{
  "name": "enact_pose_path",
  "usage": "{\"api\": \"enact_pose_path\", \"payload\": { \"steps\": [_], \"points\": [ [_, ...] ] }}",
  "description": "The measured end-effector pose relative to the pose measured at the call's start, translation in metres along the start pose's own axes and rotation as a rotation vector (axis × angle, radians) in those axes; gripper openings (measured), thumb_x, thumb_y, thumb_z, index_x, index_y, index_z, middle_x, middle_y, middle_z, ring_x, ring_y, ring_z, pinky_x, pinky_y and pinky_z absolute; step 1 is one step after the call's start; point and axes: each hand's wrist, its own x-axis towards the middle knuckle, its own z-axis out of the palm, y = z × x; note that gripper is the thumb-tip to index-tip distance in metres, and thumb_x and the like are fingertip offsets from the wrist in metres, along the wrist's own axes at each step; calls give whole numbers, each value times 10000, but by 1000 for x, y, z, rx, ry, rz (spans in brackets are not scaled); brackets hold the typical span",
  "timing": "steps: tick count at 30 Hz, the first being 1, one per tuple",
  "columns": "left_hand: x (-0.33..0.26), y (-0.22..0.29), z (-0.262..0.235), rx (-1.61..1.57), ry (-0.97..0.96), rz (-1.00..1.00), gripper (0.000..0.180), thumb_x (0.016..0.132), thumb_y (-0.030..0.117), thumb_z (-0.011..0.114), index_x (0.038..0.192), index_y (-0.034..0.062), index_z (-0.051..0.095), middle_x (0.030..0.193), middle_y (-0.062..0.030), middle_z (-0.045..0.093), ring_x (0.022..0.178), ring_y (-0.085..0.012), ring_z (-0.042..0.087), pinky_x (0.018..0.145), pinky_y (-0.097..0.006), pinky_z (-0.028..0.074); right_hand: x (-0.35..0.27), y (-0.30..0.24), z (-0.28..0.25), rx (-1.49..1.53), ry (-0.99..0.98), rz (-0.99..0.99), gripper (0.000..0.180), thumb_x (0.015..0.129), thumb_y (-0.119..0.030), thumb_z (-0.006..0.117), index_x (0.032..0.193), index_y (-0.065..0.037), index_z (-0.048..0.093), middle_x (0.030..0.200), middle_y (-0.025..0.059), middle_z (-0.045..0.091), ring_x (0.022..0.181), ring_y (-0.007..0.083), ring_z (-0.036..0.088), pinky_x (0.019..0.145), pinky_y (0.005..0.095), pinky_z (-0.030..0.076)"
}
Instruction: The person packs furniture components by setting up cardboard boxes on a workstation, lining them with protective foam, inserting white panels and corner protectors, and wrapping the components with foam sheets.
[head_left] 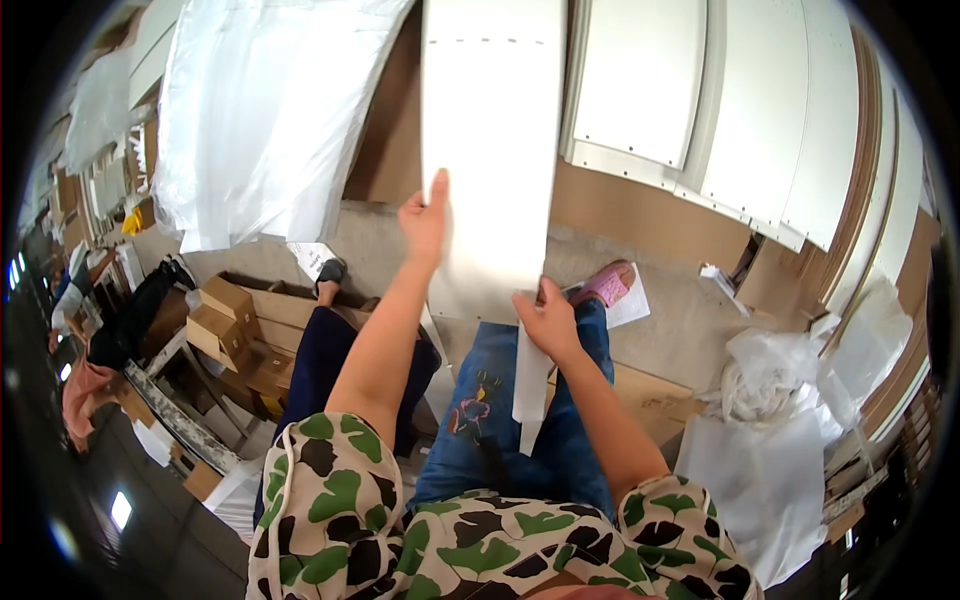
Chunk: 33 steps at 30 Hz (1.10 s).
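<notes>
A long white panel [492, 170] with a row of small dark slots stretches away in front of me, its near end above my lap. My left hand [424, 225] is closed on the panel's left edge, thumb flat on top and the other fingers mostly hidden underneath. At the near right corner my right hand [547, 318] is closed, its fingers bent around the panel's edge. Just below that hand a narrow white strip [530, 385] hangs over my jeans; whether it joins the panel or is held separately I cannot tell.
White panels [640, 80] lie stacked on brown cardboard [650, 215] at right. Plastic-wrapped goods [265, 110] stand at far left. Another person's dark-trousered leg [325, 360] is close on my left, beside small cardboard boxes [222, 325]. Crumpled clear plastic [770, 375] lies at right.
</notes>
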Motion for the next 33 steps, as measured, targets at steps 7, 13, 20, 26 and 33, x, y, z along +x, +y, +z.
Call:
{"api": "enact_pose_path", "payload": {
  "steps": [7, 13, 20, 26, 33],
  "points": [
    [51, -34, -6, 67, -26, -59, 470, 794, 446, 618, 726, -17, 574, 655, -31, 519, 593, -89, 447, 540, -244, 373, 40, 1, 16, -202, -97, 47, 565, 735, -339, 604, 1154, 13, 463, 999, 291, 555, 956, 398, 549, 819, 407, 441],
    [69, -81, -17, 524, 25, 343, 451, 820, 410, 572, 803, -41, 559, 695, -86, 519, 657, -161, 462, 628, -298, 398, 69, 33, 19, -386, -13, 29, 816, 717, -318, 616, 1328, 33, 206, 1316, 320, 275, 1154, 418, 401, 947, 394, 374],
    [36, -77, -3, 496, -264, -134, 377, 817, 365, 574, 765, -7, 536, 648, -39, 447, 622, -130, 389, 582, -301, 356, 67, 22, 51, -357, 61, 190, 900, 712, -298, 614, 1325, 89, 79, 1340, 320, 218, 1103, 419, 448, 895, 393, 417],
    [43, -89, -4, 409, -298, -145, 380, 802, 397, 609, 858, 24, 557, 728, -29, 507, 653, -115, 445, 590, -282, 377, 59, 39, 59, -250, 199, -17, 920, 687, -306, 658, 1295, 134, 126, 1272, 325, 310, 1122, 429, 411, 916, 398, 391],
    [34, -51, -15, 51, -235, -316, 824, 811, 641, 407, 1207, -82, 418, 1138, -151, 525, 1004, -237, 536, 853, -332, 432, 37, 6, 6, -78, -110, 42, 778, 694, -380, 678, 1253, 63, 368, 1189, 225, 488, 1075, 318, 501, 898, 350, 405]
  ]
}}
